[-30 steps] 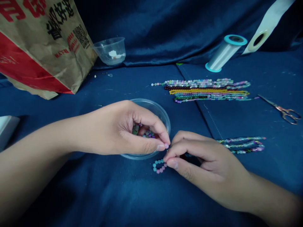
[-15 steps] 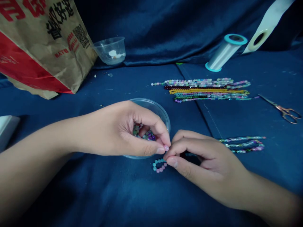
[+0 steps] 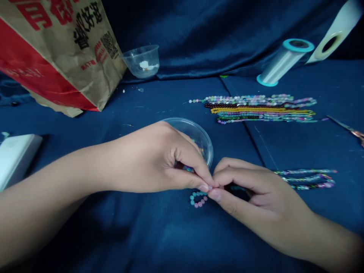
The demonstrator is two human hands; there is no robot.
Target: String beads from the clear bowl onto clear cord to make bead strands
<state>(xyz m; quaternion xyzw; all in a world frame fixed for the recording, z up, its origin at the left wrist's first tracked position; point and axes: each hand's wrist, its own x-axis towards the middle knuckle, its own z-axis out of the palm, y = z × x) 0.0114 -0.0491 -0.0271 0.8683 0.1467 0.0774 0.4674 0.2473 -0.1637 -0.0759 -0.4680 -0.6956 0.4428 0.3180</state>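
Between thumb and index fingertip, my left hand (image 3: 170,163) pinches a small pink bead (image 3: 210,188). My right hand (image 3: 250,189) is closed in a pinch at one end of a string of beads (image 3: 196,202), touching the left fingertips. Blue and pink beads on that string hang in a small loop below the fingers. The thread itself is too fine to make out. Behind and under my left hand stands a clear plastic bowl (image 3: 209,146) of loose beads, mostly hidden by the hand.
Several bead strands (image 3: 264,110) lie at the back right, more strands (image 3: 309,178) beyond my right hand. Scissors (image 3: 355,132) lie at the right edge. A thread spool (image 3: 284,62), a tape roll (image 3: 330,43), a clear cup (image 3: 142,62), a paper bag (image 3: 85,68) and a white box (image 3: 19,157) stand around.
My left hand has brought the pink bead right and down against the right fingertips. The camera view has turned slightly left, so the surroundings appear shifted right.
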